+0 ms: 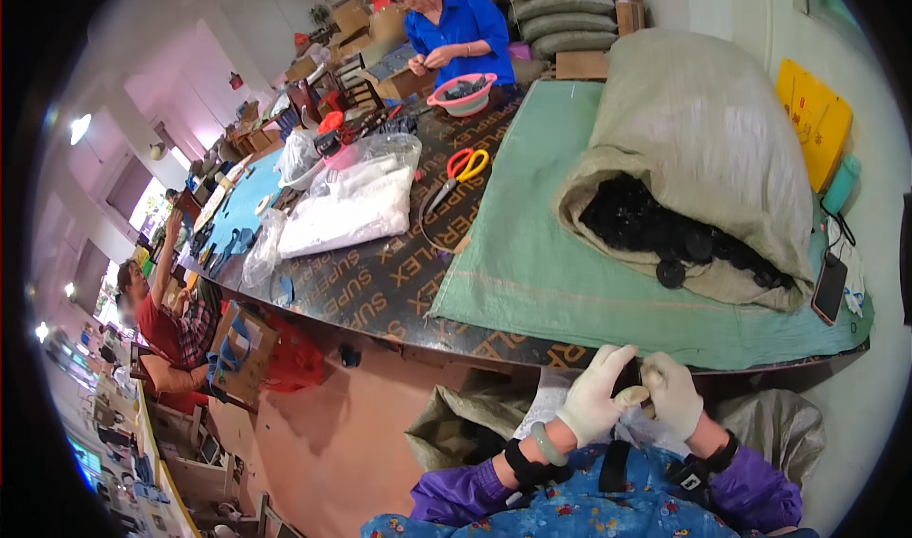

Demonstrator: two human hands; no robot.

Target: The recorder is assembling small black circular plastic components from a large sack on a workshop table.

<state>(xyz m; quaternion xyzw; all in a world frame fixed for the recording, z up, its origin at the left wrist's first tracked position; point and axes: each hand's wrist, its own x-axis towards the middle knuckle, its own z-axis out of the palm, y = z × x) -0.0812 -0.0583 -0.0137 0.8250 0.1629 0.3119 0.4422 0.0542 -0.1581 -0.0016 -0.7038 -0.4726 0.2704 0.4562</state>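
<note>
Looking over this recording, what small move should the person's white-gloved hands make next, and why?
Probably turn the small dark piece slightly to expose more of it: the white-gloved left hand and white-gloved right hand are close together around it, their fingers partly hiding it.

The white-gloved left hand (595, 400) shows matt cloth; the bulging beige sack (712, 120) looks rough and woven, the dark printed surface (380, 289) smooth, faintly glossy.
</note>
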